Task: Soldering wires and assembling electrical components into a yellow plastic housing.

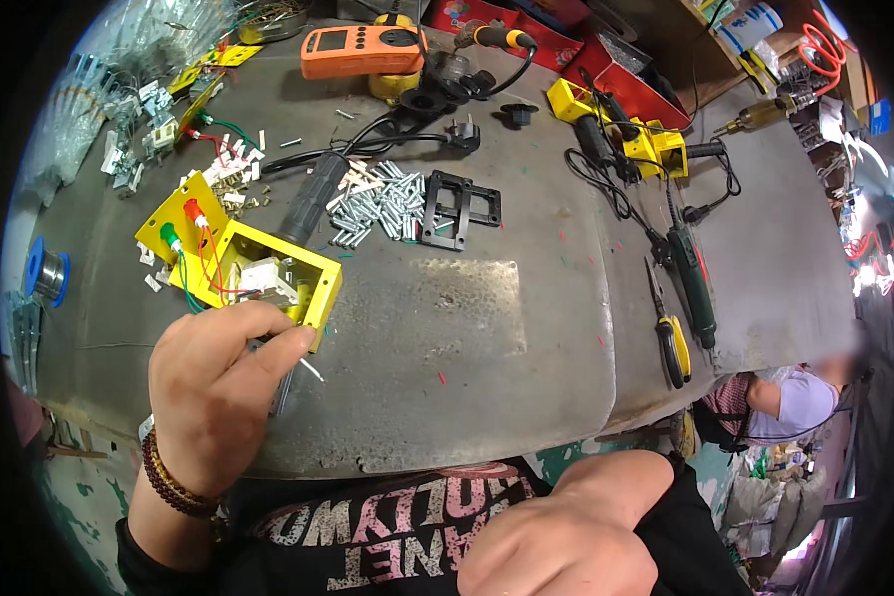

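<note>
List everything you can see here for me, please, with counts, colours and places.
Box: one, yellow, left of centre
Panel: one, yellow, left of box
Indicators: two, red and green, on panel
Screws: many, silver, upper middle
Plastic frame: count unclear, black, right of screws
Ribbed handle: one, dark grey, left of screws
Meter: one, orange, table's far side
Pliers: one, yellow-black, right side
Slim tool: one, dark green, beside pliers
Holders: several, yellow, upper right
Boxes: at least two, red, far side
Spool: one, blue, left edge
Bags: several, clear, upper left
Table: one, grey, underneath
Co-worker: one, pale top, lower right
Left hand: one, bare, at box's near edge
Right hand: one, bare, lower middle
</note>
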